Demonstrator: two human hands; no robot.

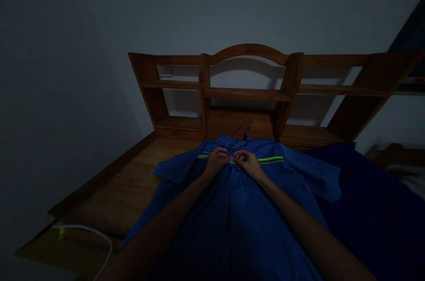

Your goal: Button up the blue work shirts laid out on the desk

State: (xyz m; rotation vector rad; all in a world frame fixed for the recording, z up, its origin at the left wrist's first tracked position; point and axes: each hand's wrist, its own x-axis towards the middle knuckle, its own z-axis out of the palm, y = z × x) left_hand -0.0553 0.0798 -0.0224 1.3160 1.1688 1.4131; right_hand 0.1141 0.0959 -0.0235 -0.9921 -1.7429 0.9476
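A blue short-sleeved shirt with a yellow-green stripe across the chest lies spread out, its collar toward the shelf. My left hand and my right hand meet near the middle of the stripe, at the shirt's front opening. Both have their fingers bent and pinched on the fabric along the front edges. Whether a button sits between the fingertips is too dark and small to tell. Below the hands, the front seam runs down toward me.
A wooden shelf unit stands behind the shirt against the wall. Dark blue cloth lies to the right. At the left are the wooden surface and a white cable near its lower edge.
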